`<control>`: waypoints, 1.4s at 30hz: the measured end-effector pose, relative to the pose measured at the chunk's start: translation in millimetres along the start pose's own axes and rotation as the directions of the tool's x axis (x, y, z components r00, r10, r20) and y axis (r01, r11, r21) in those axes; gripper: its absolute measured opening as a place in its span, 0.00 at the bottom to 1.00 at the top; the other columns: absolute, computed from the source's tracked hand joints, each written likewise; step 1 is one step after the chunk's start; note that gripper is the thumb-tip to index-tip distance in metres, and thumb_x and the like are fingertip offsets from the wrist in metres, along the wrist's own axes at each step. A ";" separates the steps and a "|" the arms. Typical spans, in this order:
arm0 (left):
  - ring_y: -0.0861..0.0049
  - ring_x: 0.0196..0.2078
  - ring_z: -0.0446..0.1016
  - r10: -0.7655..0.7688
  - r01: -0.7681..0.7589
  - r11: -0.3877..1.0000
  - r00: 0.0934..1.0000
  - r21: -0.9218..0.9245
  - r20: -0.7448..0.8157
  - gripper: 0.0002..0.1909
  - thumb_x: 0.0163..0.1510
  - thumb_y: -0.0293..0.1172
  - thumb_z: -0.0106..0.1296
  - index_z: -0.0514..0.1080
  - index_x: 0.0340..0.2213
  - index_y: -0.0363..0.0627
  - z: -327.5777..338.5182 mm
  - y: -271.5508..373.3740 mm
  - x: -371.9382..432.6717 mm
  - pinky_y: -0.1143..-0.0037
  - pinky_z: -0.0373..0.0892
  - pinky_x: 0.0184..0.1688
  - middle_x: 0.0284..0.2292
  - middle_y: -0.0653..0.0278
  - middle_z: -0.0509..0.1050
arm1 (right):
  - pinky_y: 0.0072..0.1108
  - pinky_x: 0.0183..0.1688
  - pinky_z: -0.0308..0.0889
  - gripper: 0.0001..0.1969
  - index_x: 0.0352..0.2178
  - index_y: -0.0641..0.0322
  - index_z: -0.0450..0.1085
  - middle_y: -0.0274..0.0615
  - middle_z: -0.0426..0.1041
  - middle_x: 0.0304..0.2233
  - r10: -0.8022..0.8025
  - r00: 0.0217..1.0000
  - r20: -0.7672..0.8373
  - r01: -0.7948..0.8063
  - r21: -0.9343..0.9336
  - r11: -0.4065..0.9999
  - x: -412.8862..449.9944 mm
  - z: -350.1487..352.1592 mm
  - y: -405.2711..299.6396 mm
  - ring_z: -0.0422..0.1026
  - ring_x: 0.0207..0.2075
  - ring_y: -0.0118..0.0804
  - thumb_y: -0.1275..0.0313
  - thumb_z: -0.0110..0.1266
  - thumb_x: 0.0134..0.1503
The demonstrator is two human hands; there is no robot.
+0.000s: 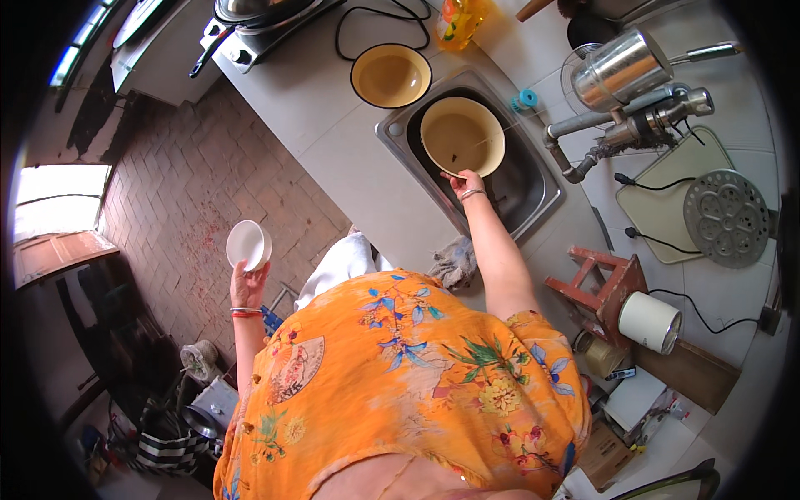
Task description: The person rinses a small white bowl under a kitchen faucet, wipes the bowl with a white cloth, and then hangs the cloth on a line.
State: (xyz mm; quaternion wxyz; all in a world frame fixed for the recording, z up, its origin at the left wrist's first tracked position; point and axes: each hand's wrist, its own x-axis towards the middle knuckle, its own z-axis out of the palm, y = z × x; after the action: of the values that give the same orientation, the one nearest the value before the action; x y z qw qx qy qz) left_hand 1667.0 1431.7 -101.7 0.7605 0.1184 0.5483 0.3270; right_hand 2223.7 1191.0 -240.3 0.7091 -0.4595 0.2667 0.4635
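Observation:
My left hand (249,289) holds a small white bowl (241,242) by its rim, out to the left above the brick floor. At the sink, my right hand (465,184) grips the near rim of a cream basin (435,145). Water seems to lie in this basin, with a small dark speck in it. The basin is over the stainless steel sink (542,199), whose left part it covers. A second cream basin (386,76) with a dark rim stands on the counter beside the sink. A grey rag (455,262) lies at the counter's front edge, near my right forearm.
Metal tap pipes (578,120) reach toward the sink's right side. A blue-topped item (525,100) and a bottle of yellow liquid (460,25) stand behind it. A gas stove (245,56) with a pan is at the far left. A red wooden stool (615,284) stands at right.

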 end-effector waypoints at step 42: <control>0.54 0.40 0.75 -0.233 -0.317 0.709 0.737 -0.630 -0.634 0.24 0.53 0.32 0.44 0.59 0.50 0.35 -318.0 20.4 74.8 0.61 0.76 0.35 0.43 0.45 0.69 | 0.32 0.44 0.69 0.20 0.47 0.66 0.67 0.54 0.69 0.46 0.744 0.586 0.321 0.760 0.100 -0.642 -38.5 529.4 344.0 0.73 0.42 0.50 0.70 0.55 0.52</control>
State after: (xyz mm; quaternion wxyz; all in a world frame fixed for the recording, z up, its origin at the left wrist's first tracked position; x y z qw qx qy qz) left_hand 1383.5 1437.3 -265.2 0.4857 -0.2937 0.6140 0.5486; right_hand 1871.4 1701.8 -117.9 -0.2010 -0.4915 -0.7835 0.3228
